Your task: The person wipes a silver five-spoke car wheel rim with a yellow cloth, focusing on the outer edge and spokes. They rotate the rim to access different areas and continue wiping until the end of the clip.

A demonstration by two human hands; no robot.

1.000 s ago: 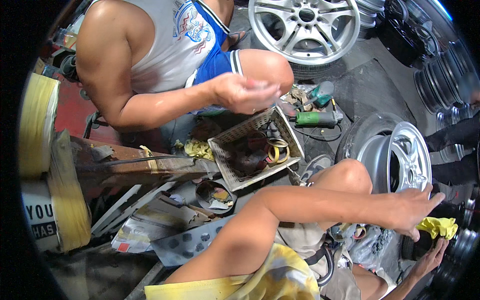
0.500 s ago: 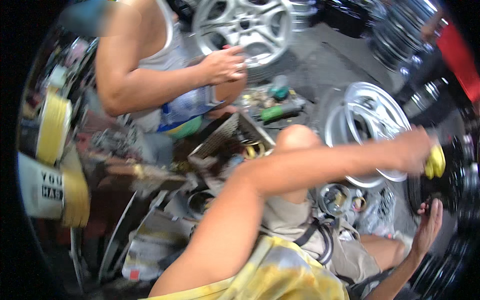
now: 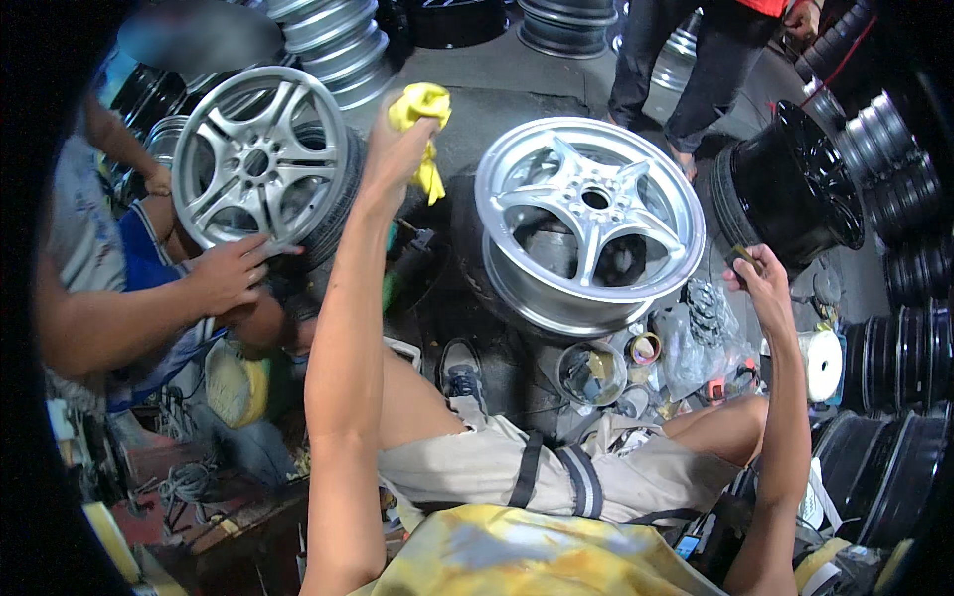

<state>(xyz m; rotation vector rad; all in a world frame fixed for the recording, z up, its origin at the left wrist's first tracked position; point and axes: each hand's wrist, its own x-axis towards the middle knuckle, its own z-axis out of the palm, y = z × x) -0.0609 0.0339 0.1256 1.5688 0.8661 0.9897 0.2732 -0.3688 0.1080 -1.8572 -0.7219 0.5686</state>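
Note:
A crumpled yellow cloth is gripped in my left hand, raised to the left of a silver five-spoke wheel rim. The rim lies face up in front of me, tilted a little, with nothing touching its face. To its right, my right hand pinches a small dark block between thumb and fingers. What the block is made of cannot be made out.
A co-worker's hand is beside another silver wheel on the left. A person in dark trousers stands beyond the rim. Black rims are at right; a tub and plastic bag sit near my knees.
The view has swung right, bringing the silver rim to the middle. My left arm, stretched across toward my right hand before, is now raised on the left with the yellow cloth.

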